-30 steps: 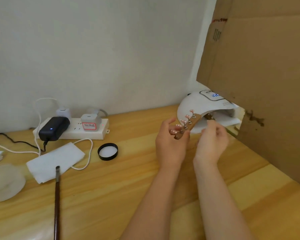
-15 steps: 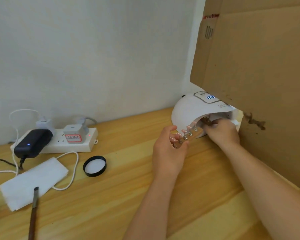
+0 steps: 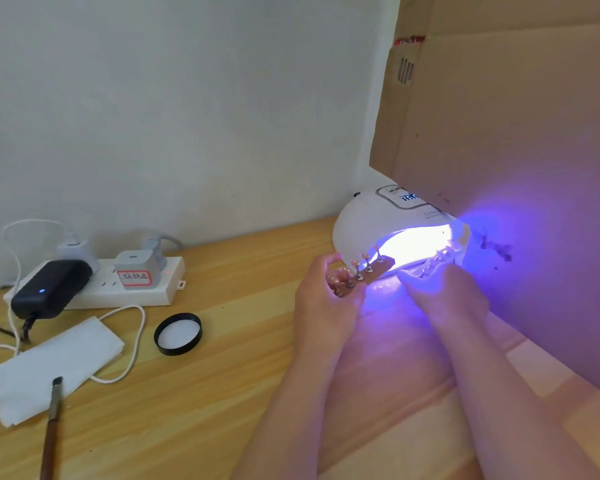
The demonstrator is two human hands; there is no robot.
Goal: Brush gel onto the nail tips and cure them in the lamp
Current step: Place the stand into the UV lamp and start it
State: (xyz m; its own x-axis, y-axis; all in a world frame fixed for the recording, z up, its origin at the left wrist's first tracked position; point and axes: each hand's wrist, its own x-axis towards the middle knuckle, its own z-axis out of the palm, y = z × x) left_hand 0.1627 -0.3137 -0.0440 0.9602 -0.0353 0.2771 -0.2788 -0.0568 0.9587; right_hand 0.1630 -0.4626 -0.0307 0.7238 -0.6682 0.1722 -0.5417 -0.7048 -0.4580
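The white dome curing lamp [image 3: 371, 220] stands at the back right and glows bright violet from its mouth. My left hand [image 3: 326, 303] grips one end of a brown strip [image 3: 378, 270] that carries several pink nail tips on small metal stands. The strip's far end points into the lamp's mouth. My right hand [image 3: 444, 292] reaches into the mouth beside the strip. Its fingers are lost in the glare, so what they hold is hidden. A brown-handled gel brush [image 3: 51, 427] lies on the table at the front left.
A large cardboard sheet [image 3: 516, 133] leans close over the lamp on the right. On the left of the wooden table are a white power strip [image 3: 136, 289] with plugs and a black adapter [image 3: 49, 287], a folded white wipe [image 3: 49, 368], white cables and a black jar lid [image 3: 177, 334].
My right hand has moved into the lamp's mouth and the lamp has lit up violet. My left hand has brought the strip's end closer to the opening.
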